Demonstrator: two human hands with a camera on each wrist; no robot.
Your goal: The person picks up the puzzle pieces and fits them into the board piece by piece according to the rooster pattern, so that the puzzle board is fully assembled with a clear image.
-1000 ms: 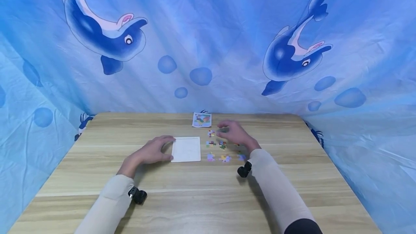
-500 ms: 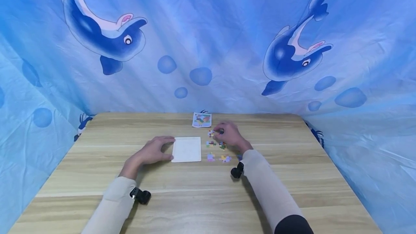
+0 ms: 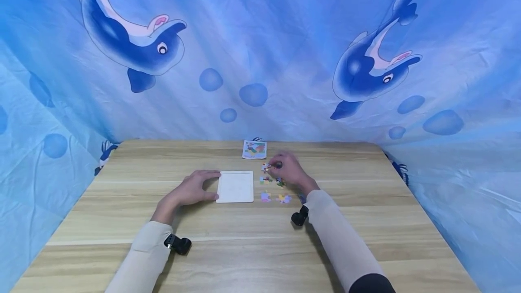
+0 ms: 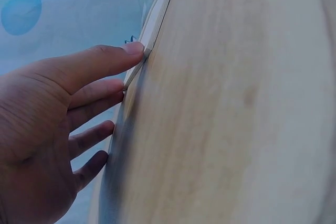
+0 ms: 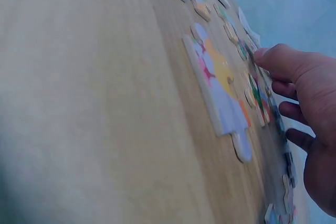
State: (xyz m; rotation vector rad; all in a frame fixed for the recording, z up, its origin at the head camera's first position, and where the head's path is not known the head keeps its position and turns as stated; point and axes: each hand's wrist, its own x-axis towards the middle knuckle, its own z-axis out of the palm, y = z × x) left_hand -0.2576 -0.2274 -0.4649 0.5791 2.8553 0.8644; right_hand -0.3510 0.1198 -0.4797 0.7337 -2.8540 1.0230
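Note:
In the head view, my left hand [image 3: 193, 189] rests at the left edge of a square white puzzle tray [image 3: 235, 187]. Its thumb touches the near corner and its forefinger the far one; the left wrist view shows those fingers nearly straight. My right hand [image 3: 288, 168] is bent over the loose pieces, thumb and forefinger pinching the edge of a small jigsaw piece [image 3: 265, 167] at the table. The fingertip contact is partly hidden. Nearer the wrist lie a yellow-purple piece [image 3: 283, 199], a purple piece [image 3: 265, 197] and a green piece [image 3: 281, 182].
A printed picture card [image 3: 254, 149] lies behind the tray on the wooden table [image 3: 228, 248]. Another colourful piece [image 3: 266, 180] is just right of the tray. Further pieces are partly covered by my right hand and sleeve. A blue dolphin curtain [image 3: 285, 58] hangs behind the table.
My right hand has moved left and down onto the far-left jigsaw piece, then stayed there over the last half second. My left hand keeps its place at the tray.

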